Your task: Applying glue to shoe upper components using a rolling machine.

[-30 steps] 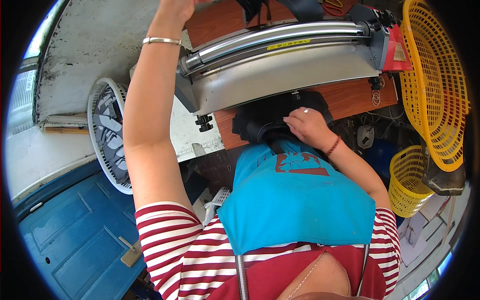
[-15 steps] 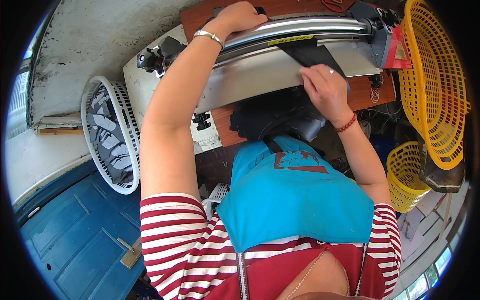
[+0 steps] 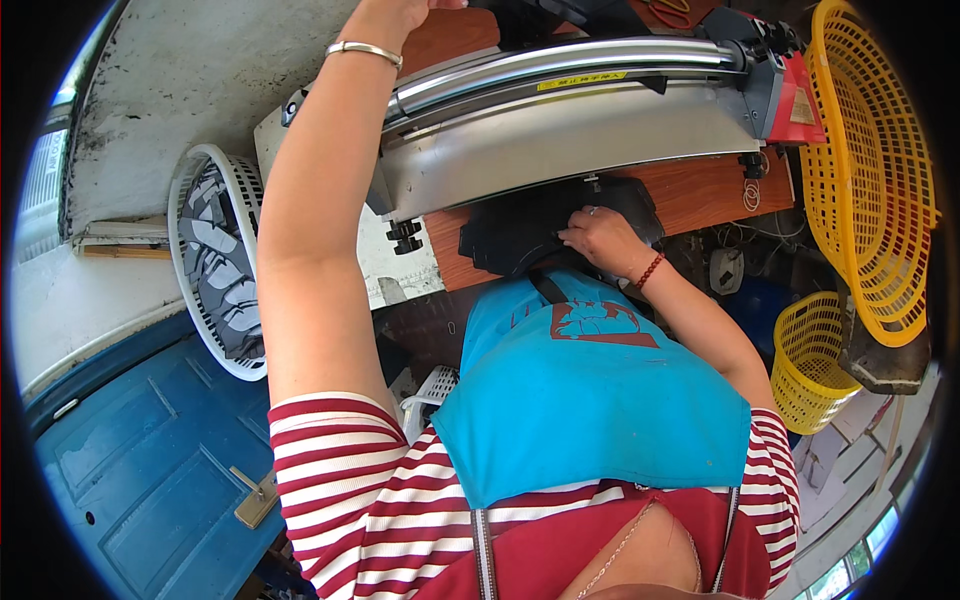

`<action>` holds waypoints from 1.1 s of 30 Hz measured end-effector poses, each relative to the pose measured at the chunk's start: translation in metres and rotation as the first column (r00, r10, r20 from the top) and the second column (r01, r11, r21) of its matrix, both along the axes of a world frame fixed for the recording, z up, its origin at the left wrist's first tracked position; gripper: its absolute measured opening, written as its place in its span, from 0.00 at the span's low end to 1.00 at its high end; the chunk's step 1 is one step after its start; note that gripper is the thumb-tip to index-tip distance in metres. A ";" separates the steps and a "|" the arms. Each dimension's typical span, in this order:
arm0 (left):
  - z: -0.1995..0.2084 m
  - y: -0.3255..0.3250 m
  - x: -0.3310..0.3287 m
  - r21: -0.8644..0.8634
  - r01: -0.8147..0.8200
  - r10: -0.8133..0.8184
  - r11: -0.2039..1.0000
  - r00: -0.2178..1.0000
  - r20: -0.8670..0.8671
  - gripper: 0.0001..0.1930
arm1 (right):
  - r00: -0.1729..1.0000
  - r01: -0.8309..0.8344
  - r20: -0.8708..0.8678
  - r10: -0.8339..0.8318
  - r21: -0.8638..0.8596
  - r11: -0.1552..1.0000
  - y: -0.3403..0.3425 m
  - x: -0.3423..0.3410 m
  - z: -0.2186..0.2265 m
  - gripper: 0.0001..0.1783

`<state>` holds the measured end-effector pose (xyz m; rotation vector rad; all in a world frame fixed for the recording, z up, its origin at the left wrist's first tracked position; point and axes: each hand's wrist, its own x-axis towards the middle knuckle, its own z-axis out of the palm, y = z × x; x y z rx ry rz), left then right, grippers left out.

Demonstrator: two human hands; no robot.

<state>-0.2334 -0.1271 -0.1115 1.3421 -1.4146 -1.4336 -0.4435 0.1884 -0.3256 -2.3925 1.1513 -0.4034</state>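
Observation:
My right hand (image 3: 603,242) rests on a stack of flat black sheet pieces (image 3: 515,230) between my apron and the machine. Its fingers are bent together at the top piece, seemingly pinching it. My left hand (image 3: 395,12) reaches past the left part of the roller machine (image 3: 600,58) and is partly cut off by the upper edge, so its grip is hidden. Beyond the roller, nearest to that hand, lie more black pieces (image 3: 535,22). A small black tip (image 3: 655,86) sticks out under the roller, above the metal feed plate (image 3: 560,150).
A white basket (image 3: 250,200) of grey and black cut pieces stands at the left. Yellow baskets (image 3: 850,200) stand at the right, one lower (image 3: 815,390). Red-handled scissors (image 3: 668,12) lie beyond the machine. A blue door (image 3: 150,450) is at lower left.
My right hand has let go of the black piece at the feed plate and come back to the stack. That piece has gone mostly under the roller. My left hand has moved up and left.

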 end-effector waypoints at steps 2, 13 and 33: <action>0.018 0.012 -0.002 -0.014 -0.028 0.027 1.000 1.000 -0.008 0.13 | 0.999 0.017 0.050 -0.016 -0.027 0.999 0.003 -0.002 0.014 0.12; -0.079 0.017 0.005 -0.523 0.587 -0.109 0.618 0.723 0.682 0.14 | 0.909 0.415 0.145 -0.391 -0.408 0.813 -0.030 -0.024 0.149 0.08; -0.019 0.020 0.008 0.052 -0.072 0.078 0.996 0.990 -0.118 0.04 | 0.984 0.134 -0.116 -0.133 -0.005 0.991 -0.003 0.008 0.014 0.28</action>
